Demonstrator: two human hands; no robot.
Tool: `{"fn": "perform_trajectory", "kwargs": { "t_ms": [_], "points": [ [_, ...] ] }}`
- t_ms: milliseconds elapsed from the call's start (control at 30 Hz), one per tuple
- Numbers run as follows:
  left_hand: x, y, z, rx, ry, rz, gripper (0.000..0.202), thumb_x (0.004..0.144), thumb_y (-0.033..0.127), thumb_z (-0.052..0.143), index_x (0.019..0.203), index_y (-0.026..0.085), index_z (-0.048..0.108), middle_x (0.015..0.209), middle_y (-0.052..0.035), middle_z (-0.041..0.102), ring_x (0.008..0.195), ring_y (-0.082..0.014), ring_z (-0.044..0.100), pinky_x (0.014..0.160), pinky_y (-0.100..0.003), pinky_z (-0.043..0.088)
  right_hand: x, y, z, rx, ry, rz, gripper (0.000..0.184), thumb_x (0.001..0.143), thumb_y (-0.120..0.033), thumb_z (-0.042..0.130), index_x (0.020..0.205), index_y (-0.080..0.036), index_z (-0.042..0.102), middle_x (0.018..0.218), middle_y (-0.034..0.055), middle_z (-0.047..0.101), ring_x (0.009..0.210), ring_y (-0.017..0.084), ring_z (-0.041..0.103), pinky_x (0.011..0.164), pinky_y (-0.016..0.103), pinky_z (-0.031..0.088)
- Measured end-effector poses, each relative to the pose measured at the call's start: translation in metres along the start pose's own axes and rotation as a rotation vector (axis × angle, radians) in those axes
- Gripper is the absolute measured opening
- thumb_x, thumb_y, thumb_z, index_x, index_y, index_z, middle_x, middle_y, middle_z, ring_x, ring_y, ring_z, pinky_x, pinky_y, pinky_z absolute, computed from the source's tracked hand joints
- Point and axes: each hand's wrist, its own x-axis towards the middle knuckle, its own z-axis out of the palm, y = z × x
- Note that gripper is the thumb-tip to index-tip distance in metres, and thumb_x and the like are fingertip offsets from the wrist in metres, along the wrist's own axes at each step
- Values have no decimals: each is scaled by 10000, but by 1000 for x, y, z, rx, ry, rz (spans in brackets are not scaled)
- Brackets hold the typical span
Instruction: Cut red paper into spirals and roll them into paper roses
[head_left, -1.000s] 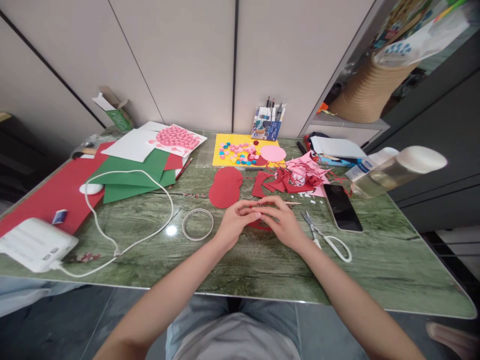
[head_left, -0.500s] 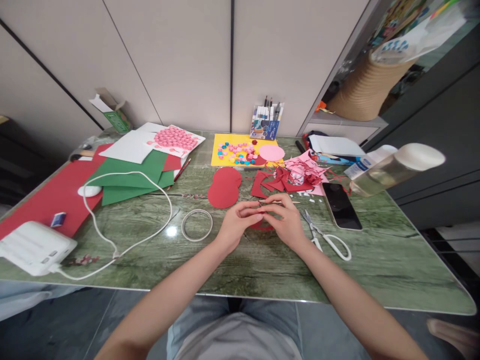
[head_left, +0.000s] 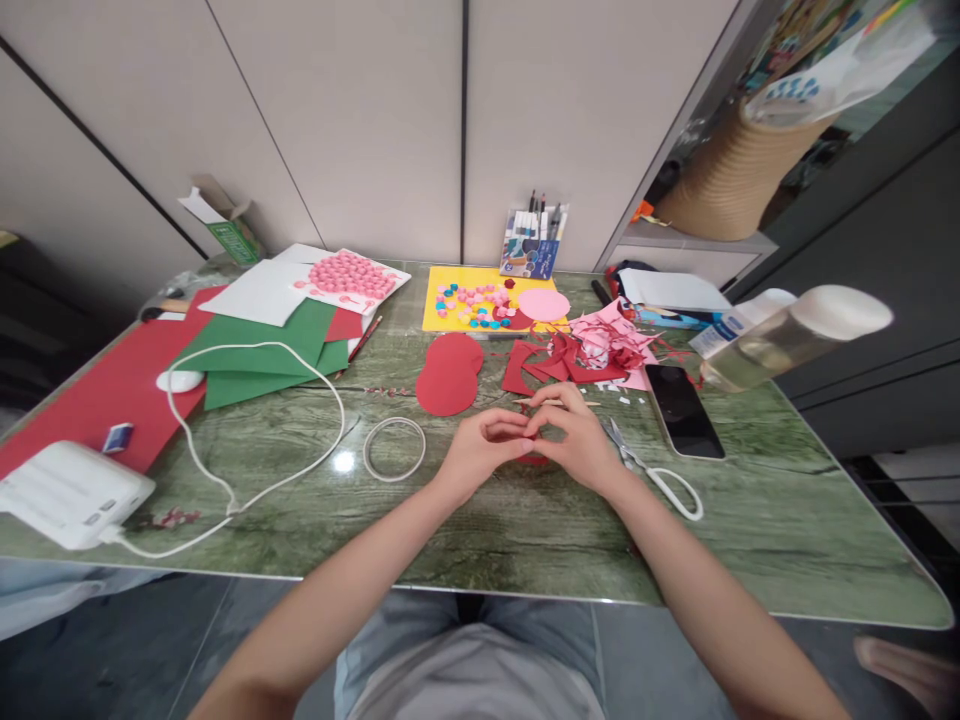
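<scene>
My left hand and my right hand meet over the table's middle, fingertips together. Both are closed on a small piece of red paper, mostly covered by the fingers; its full shape cannot be made out. Behind my right fingers shows a thin wooden stick. To the left lie overlapping red paper circles and a roll of tape. White-handled scissors rest right of my right hand, partly hidden by it.
Red and pink paper scraps lie beyond my hands, near a yellow sheet with small colored balls. A phone and a bottle are at right. A white cable loops at left beside green paper.
My fingers have shifted slightly and curled closer around the red paper. My right forearm and hand now cover more of the scissors. Other things stay in place.
</scene>
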Motion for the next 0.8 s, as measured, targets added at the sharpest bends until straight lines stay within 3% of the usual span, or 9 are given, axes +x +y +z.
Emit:
{"fn": "perform_trajectory", "kwargs": {
  "t_ms": [300, 500, 700, 800],
  "points": [
    [1, 2, -2, -70, 66, -18, 280, 564, 193, 768, 812, 140, 648, 754, -20, 690, 689, -127, 626, 699, -259, 469, 0, -3, 1, -22, -24, -5, 28, 762, -249, 663, 783, -237, 648, 995, 52, 557, 975, 224, 518, 863, 418, 410],
    [3, 5, -7, -84, 72, -40, 297, 563, 172, 765, 834, 146, 646, 732, -13, 689, 673, -119, 629, 684, -244, 462, 0, 0, -2, 5, -38, -35, 111, 805, -244, 616, 885, -282, 682, 1067, 45, 574, 1013, 217, 523, 898, 422, 416],
    [3, 7, -9, 8, 42, -13, 297, 595, 194, 748, 866, 151, 636, 730, -15, 687, 679, -127, 627, 668, -245, 462, 1, -1, 1, 9, -160, -71, 254, 863, -194, 524, 1061, -313, 630, 1171, 42, 546, 1109, 212, 477, 951, 425, 392],
    [3, 5, -8, 21, 59, 25, 302, 613, 212, 737, 892, 158, 633, 759, -17, 691, 707, -133, 633, 709, -263, 472, 0, 0, 6, -20, -101, -61, 262, 874, -193, 500, 1070, -314, 625, 1172, 45, 551, 1101, 217, 479, 937, 434, 398]
  ]
}}
